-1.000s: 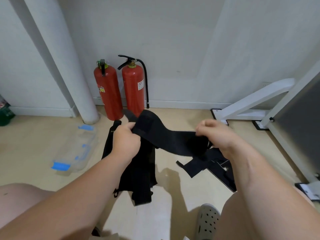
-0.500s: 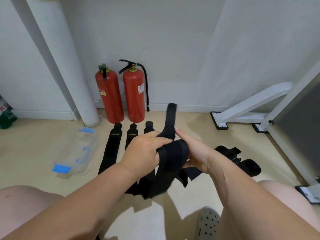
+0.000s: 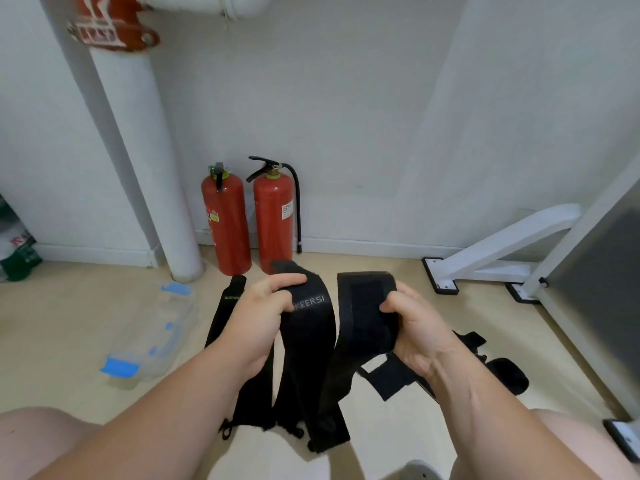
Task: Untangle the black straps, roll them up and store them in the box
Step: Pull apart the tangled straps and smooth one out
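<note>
Hands have parted. Half a second ago both closed together on one bunched strap whose end poked upward. Now the left hand (image 3: 263, 317) and the right hand (image 3: 419, 337) sit side by side with a gap between them.

The left hand grips a lettered strap (image 3: 310, 341), fingers curled over its top edge. The right hand grips a folded strap (image 3: 363, 317), fingers wrapped round its side. Both lengths hang down and meet low, just above the floor (image 3: 69, 323). We cannot tell whether they are one piece or two.

We read the change as a pull-apart, so the step is still untangling; nothing in the hands is rolled.

Flat straps (image 3: 225, 310) lie side by side on the floor behind the left hand, partly hidden by it. A tangled heap (image 3: 505, 372) lies just beside the right forearm.

The box (image 3: 162, 327), clear with blue clips, lies on the floor to the left, well apart from both hands. We see no strap inside it, so we judge rolling and storing as still to do.
</note>
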